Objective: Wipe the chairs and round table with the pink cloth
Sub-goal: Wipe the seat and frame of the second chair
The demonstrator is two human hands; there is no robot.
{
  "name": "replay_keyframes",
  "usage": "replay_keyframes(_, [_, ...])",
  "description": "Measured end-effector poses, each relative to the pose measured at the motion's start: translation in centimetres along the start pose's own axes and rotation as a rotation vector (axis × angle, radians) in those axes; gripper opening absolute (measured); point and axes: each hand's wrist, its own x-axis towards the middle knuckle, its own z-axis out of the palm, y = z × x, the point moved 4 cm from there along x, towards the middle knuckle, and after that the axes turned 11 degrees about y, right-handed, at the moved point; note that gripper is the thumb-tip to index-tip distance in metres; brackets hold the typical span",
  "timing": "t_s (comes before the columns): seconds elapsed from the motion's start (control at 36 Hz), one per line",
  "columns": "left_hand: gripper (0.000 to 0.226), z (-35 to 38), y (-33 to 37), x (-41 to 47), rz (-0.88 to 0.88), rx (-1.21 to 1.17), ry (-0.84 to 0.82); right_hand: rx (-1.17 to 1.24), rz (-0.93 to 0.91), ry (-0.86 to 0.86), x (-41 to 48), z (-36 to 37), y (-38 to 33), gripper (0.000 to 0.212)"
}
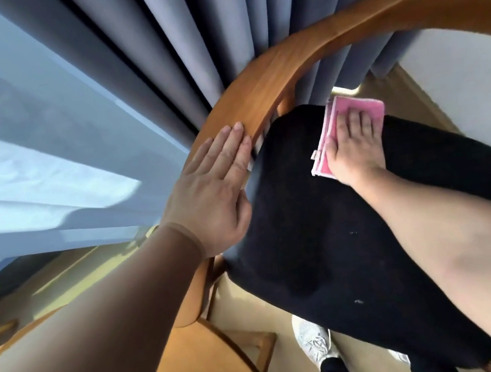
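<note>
While the wooden chair (403,12) stands beside the curtain (171,37), I see left hand (216,190) flat, fingers (233,143) together, on its curved backrest (255,92), right hand (356,147) pressing palm-down, fingers straight, onto folded pink cloth (366,108) at the black seat (307,224) far edge.

No readable text, label, brand or number shows on anything.

Blue-grey curtains (214,31), white shoe (314,343)

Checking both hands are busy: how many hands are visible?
2: left hand flat on the curved brown wooden chair rail; right hand pressing the folded pink cloth onto the black seat cushion.
</note>
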Motion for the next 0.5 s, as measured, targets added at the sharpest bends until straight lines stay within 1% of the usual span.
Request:
replay_keyframes(0.08, [0.064,0.2,0.4,0.0,0.107,0.019,-0.029,-0.014,-0.021,-0.012,-2.3,0.8,-0.2,0.07])
replay_keyframes(0.19, [0.055,0.2,0.7,0.1,0.161,0.022,-0.058,0.001,-0.038,-0.007,-5.2,1.3,-0.7,0.071])
replay_keyframes(0.39, [0.049,0.3,0.6,0.3,0.133,0.043,-0.056,0.042,-0.047,-0.022,-10.9,2.0,-2.1,0.071])
replay_keyframes(0.5, [0.05,0.5,0.7,0.3,0.13,0.049,-0.055,0.07,-0.066,-0.063,-14.3,2.1,-2.8,0.068])
